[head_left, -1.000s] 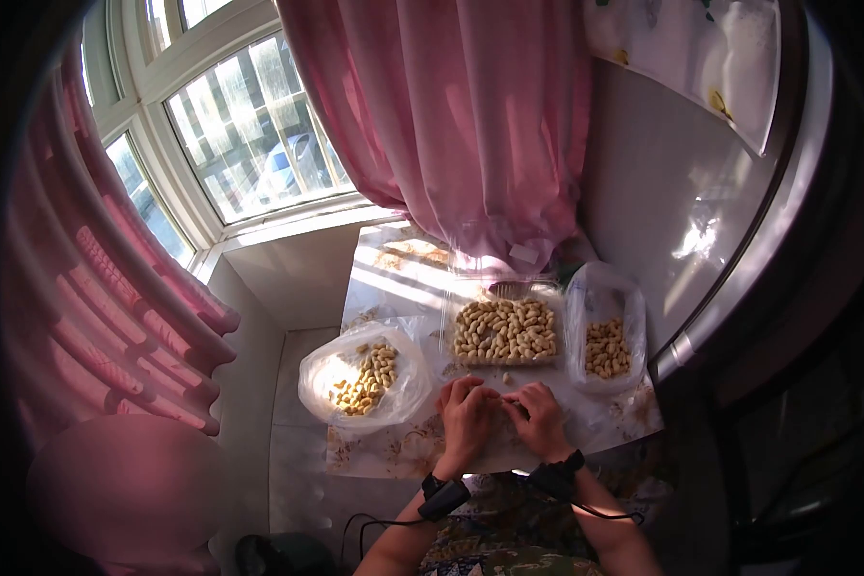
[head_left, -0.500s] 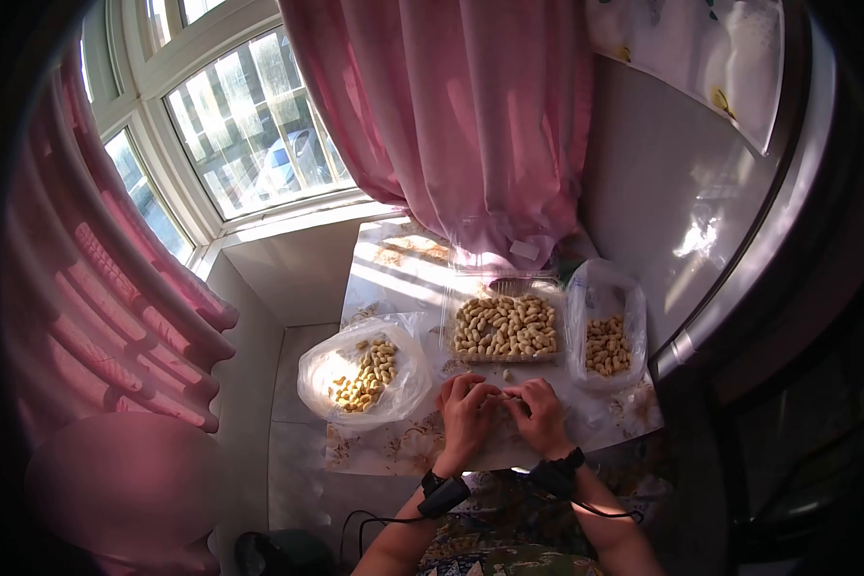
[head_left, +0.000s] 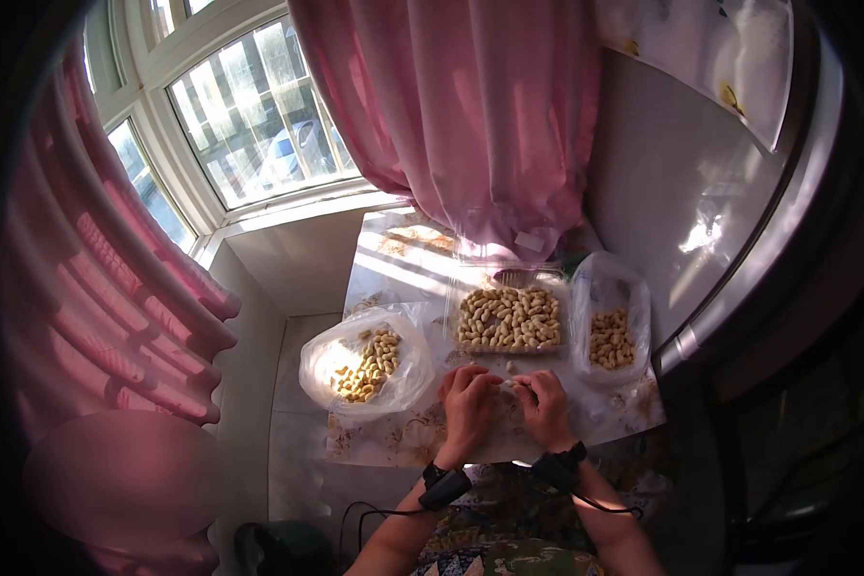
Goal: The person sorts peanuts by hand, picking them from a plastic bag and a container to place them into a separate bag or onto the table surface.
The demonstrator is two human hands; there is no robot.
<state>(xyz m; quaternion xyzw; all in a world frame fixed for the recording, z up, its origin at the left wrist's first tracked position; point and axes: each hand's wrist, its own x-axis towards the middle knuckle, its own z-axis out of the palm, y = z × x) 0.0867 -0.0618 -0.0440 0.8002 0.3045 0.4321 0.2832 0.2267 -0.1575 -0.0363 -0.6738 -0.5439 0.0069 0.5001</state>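
Observation:
My left hand [head_left: 468, 408] is closed with its fingers bent together near the front of the table. Close beside it, my right hand [head_left: 545, 410] pinches a small pale piece [head_left: 507, 386] that looks like a peanut. Whatever the left fingertips hold is hidden. A single peanut [head_left: 511, 367] lies on the table just beyond my fingers. Behind it, a clear plastic box [head_left: 505, 351] is filled with unshelled peanuts [head_left: 509, 318]. To the left, an open white plastic bag [head_left: 408, 379] holds more peanuts [head_left: 378, 355]. On the right, a bag-lined container [head_left: 586, 288] has peanuts [head_left: 612, 339] in its lower part.
The flower-patterned table [head_left: 413, 444] stands against a window [head_left: 259, 115]. A pink curtain [head_left: 451, 115] hangs down to its back edge. A grey panel [head_left: 662, 192] borders the right side. Cables [head_left: 360, 514] run from the black wrist straps.
My hands have parted slightly, the fingertips now a little apart with the pale piece showing between them. The whole view has shifted slightly. The bags and box have not moved.

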